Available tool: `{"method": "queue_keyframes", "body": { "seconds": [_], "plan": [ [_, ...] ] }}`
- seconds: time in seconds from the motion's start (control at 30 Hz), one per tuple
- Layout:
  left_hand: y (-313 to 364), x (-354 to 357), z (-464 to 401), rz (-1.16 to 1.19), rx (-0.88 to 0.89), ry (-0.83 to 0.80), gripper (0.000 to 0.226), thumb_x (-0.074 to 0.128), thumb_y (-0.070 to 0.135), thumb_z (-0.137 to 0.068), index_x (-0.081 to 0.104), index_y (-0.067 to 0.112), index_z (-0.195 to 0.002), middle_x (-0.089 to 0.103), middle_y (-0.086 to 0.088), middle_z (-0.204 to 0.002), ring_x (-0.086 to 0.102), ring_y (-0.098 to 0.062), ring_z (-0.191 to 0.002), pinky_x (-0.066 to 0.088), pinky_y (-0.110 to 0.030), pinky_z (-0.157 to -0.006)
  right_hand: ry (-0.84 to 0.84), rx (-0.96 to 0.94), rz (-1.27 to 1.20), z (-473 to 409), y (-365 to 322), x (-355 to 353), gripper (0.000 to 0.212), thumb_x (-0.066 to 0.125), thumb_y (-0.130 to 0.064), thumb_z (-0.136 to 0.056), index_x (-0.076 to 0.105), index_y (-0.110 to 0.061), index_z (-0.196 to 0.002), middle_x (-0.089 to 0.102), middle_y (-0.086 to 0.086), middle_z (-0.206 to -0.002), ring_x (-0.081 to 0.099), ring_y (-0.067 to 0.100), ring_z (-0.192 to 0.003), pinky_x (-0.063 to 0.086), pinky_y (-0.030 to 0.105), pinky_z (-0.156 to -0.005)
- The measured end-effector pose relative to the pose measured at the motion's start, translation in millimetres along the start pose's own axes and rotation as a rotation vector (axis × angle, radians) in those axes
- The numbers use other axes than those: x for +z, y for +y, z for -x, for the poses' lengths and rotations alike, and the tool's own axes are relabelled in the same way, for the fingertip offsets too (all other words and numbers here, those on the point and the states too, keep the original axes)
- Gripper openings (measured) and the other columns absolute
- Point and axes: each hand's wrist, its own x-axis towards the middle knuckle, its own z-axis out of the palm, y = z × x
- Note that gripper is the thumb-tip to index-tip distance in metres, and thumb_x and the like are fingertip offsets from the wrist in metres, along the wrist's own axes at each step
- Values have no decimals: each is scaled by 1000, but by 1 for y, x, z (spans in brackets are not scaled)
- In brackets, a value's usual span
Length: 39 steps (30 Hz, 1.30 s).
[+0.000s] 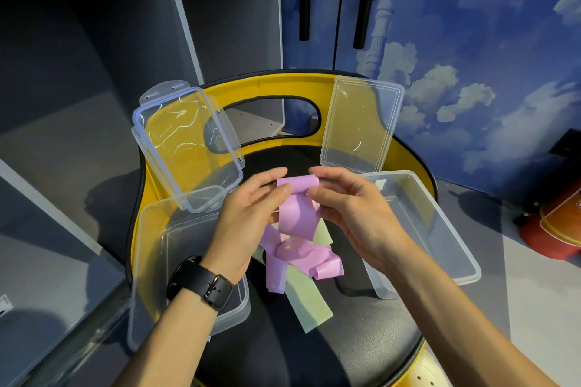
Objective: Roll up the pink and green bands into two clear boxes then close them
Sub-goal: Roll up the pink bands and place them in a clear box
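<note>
Pale green flat band point(306, 302): flat at seat centre, under pink tangle; snag risk.
Loose pink band tail point(298, 256): piled mid-seat; likely to drag and twist the roll.
Left hand point(248, 217): thumb and fingertips pinching roll's left end.
Right hand point(355, 214): fingers curled, pinching right end.
Pink rolled band end point(297, 185): aloft between hands; loose, apt to spring open.
Clear plastic boxes, left point(157, 264) and right point(440, 229): lids up; overhanging seat edges, easily knocked off.

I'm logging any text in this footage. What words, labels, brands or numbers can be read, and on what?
None can be read.
The red object at the right edge carries a label, cut off by the frame, with no legible text.
The wristwatch, the clear boxes and the pink band show no writing.
</note>
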Motion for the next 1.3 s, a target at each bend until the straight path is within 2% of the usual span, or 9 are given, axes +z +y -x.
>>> {"method": "queue_keyframes", "body": {
  "seconds": [0.2, 0.37, 0.5, 0.67, 0.9, 1.07, 1.13, 1.2, 1.3],
  "plan": [
    [-3, 5, 2, 5, 51, 12, 28, 57, 20, -96, 62, 37, -117, 68, 12, -118, 62, -6, -112, 50, -28, -96, -48, -12, 135, 0, 9, 11, 36, 60, -18, -96, 57, -23, -132, 71, -6, -117, 64, 18, -112, 52, 42, -99],
    [-3, 4, 1, -3, 41, -43, 28, 50, 24, -99, 58, 42, -119, 64, 10, -126, 61, -8, -116, 50, -31, -99, -117, -27, 41, 2, 5, 9, 23, 56, -12, -98, 66, -17, -117, 73, 5, -108, 68, 23, -104, 58, 31, -80],
    [-1, 2, 1, -28, 20, -22, 25, 55, 23, -97, 59, 35, -119, 66, 7, -118, 65, -13, -108, 56, -30, -86, -124, -5, -19, 0, 6, 7, 23, 55, -9, -98, 67, -18, -115, 72, 9, -108, 67, 25, -101, 57, 41, -89],
    [6, -7, 0, -30, 2, -40, 23, 60, 14, -93, 66, 29, -109, 71, 2, -110, 67, -20, -104, 53, -42, -88, -160, 48, -24, 2, 0, 1, 25, 57, -8, -96, 68, -19, -115, 72, 11, -108, 67, 24, -97, 55, 43, -89],
    [7, -10, 3, -46, 42, -58, 25, 59, 4, -91, 66, 24, -103, 71, 2, -109, 68, -17, -101, 54, -36, -84, -169, 122, -44, 1, -4, 0, 29, 62, -6, -92, 66, -20, -117, 72, 15, -108, 69, 27, -96, 57, 42, -86],
    [6, -9, 4, -60, 40, -46, 28, 58, -5, -88, 70, 20, -93, 71, 11, -109, 67, -13, -103, 52, -34, -88, -181, 163, -40, 3, -4, -1, 22, 66, -21, -90, 70, -11, -110, 71, 17, -109, 70, 27, -94, 55, 42, -87],
    [7, -9, 3, -32, 20, -58, 28, 61, -1, -87, 72, 23, -95, 71, 11, -109, 67, -14, -103, 52, -36, -88, -170, 137, -69, 3, -4, -1, 19, 65, -15, -91, 69, -10, -110, 71, 18, -109, 70, 26, -92, 56, 40, -83],
    [6, -9, 2, -14, 2, -59, 28, 63, 8, -89, 69, 30, -106, 70, 8, -114, 67, -13, -104, 54, -38, -88, -170, 115, -118, 3, -4, 0, 17, 64, -7, -91, 68, -12, -107, 71, 18, -105, 70, 25, -90, 56, 37, -80],
    [5, -9, 1, -44, -15, -41, 26, 62, 17, -92, 66, 31, -113, 72, 4, -111, 69, -15, -101, 57, -40, -87, -184, 100, -163, 2, -4, 1, 20, 62, 1, -90, 67, -13, -103, 70, 16, -103, 69, 26, -90, 56, 39, -81]
  ]
}}
